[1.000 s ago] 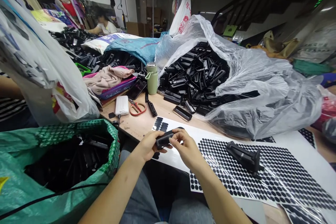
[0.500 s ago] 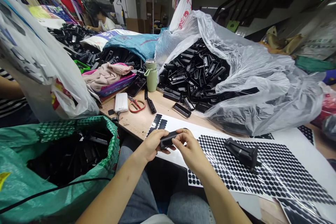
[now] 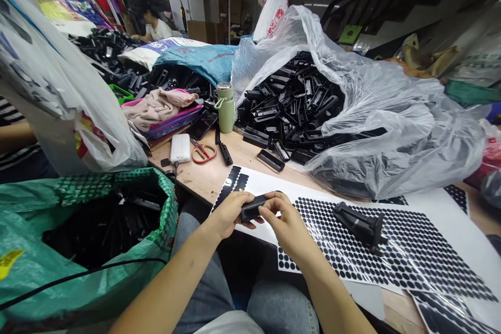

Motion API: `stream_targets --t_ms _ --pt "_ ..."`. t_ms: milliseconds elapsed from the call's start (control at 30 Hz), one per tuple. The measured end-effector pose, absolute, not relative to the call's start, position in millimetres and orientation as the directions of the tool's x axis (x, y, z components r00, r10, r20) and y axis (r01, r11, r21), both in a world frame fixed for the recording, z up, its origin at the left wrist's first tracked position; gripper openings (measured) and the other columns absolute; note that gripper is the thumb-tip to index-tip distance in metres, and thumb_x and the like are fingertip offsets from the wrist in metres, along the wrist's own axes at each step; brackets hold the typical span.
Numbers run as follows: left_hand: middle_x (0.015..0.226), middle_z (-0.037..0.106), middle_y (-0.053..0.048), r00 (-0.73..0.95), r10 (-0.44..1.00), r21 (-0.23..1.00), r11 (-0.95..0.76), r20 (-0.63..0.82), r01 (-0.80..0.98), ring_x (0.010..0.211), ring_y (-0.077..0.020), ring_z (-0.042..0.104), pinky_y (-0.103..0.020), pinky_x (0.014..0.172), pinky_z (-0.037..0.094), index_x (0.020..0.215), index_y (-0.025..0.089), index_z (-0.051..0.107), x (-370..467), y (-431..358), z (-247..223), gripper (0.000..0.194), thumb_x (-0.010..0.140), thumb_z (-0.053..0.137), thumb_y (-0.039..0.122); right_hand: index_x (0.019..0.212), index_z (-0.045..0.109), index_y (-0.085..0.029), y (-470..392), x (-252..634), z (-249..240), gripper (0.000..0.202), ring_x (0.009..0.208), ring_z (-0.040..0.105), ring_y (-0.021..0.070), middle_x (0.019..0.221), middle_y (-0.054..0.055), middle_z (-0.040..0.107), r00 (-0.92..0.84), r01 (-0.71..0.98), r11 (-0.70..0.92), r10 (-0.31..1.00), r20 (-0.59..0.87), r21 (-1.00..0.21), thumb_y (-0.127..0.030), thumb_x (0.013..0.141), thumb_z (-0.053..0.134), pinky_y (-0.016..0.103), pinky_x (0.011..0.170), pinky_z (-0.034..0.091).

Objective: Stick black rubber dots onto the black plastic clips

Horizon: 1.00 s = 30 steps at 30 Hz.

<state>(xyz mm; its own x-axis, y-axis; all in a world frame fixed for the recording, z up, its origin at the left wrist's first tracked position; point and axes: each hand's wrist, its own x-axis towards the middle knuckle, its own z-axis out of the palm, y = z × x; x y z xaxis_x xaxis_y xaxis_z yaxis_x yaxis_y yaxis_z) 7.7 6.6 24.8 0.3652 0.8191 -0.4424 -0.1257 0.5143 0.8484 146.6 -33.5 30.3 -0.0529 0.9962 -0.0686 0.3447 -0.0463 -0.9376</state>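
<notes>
Above the near edge of the table (image 3: 201,180), the fingers of the left hand (image 3: 229,215) are closed around a small black piece (image 3: 251,210) with a fine ribbed or woven-looking surface. The right hand (image 3: 284,219) grasps the other end of it, thumb and bent fingertips against the piece (what lies behind those fingers is hidden). The black piece is thus between the two hands, raised over the white sheet (image 3: 266,182).

Just beyond the hands, small black rounded strips line the left end of that sheet. To the right lies a sheet of black dots (image 3: 324,240), with a black bracket (image 3: 358,224) resting on top, its wider end pointing right.

Farther out, red-handled scissors (image 3: 204,154) lie beside a white power bank (image 3: 180,148) with a cable plugged in. Behind them are a dark phone (image 3: 202,124) and an upright green bottle (image 3: 225,115). A clear plastic bag (image 3: 395,151) lies open beside the bottle, black parts (image 3: 295,104) heaped in its mouth and spilling onto the table. Down on the left, a green sack (image 3: 129,292) holds more dark parts, and far back a person (image 3: 156,27) in a light top sits near another black heap (image 3: 104,47)
</notes>
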Motion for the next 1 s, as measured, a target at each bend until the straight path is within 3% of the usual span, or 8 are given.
stream_targets --t_ms 300,500,800,900,1000 --pt "0.059 0.058 -0.002 0.364 0.814 0.840 0.527 -0.454 -0.130 0.051 -0.0157 0.061 -0.022 0.037 0.046 0.069 0.013 0.058 12 4 22 0.013 0.071 0.051 0.024 0.065 0.053 -0.020 -37 148 32 0.018 0.091 0.050 0.0189 0.101 0.006 0.048 -0.021 0.376 -0.018 0.999 -0.028 -0.927 -0.028 0.080 0.049 0.031 0.071 0.041" --pt "0.059 0.059 -0.003 0.361 0.810 0.830 0.539 -0.462 -0.146 0.052 -0.0166 0.062 -0.023 0.038 0.047 0.069 0.014 0.058 14 3 19 0.012 0.072 0.051 0.023 0.068 0.053 -0.020 -38 147 27 0.015 0.081 0.051 0.0167 0.101 0.006 0.048 0.009 0.387 0.008 1.000 0.012 -0.922 -0.026 0.080 0.049 0.032 0.070 0.042" --pt "0.059 0.060 -0.003 0.338 0.820 0.837 0.529 -0.461 -0.140 0.050 -0.0154 0.061 -0.022 0.037 0.048 0.067 0.013 0.056 18 2 15 0.013 0.074 0.051 0.022 0.069 0.051 -0.020 -39 143 19 0.014 0.082 0.051 0.0171 0.101 0.007 0.049 0.023 0.421 0.033 0.999 0.047 -0.907 -0.027 0.081 0.048 0.032 0.074 0.042" --pt "0.063 0.063 -0.005 0.322 0.824 0.841 0.526 -0.466 -0.127 0.052 -0.0166 0.063 -0.021 0.037 0.047 0.071 0.012 0.058 18 5 7 0.014 0.074 0.051 0.024 0.083 0.050 -0.020 -30 153 4 0.012 0.077 0.051 0.0167 0.096 0.007 0.050 0.139 0.485 0.047 0.982 0.130 -0.873 -0.032 0.079 0.051 0.032 0.072 0.042" --pt "0.074 0.068 -0.010 0.305 0.812 0.835 0.544 -0.498 -0.084 0.058 -0.0196 0.066 -0.021 0.038 0.047 0.079 0.010 0.060 16 11 -3 0.018 0.075 0.050 0.024 0.093 0.049 -0.018 -9 186 -21 0.020 0.072 0.051 0.0170 0.093 0.007 0.052 0.330 0.641 -0.147 0.939 0.098 -0.753 -0.034 0.080 0.048 0.032 0.071 0.040"
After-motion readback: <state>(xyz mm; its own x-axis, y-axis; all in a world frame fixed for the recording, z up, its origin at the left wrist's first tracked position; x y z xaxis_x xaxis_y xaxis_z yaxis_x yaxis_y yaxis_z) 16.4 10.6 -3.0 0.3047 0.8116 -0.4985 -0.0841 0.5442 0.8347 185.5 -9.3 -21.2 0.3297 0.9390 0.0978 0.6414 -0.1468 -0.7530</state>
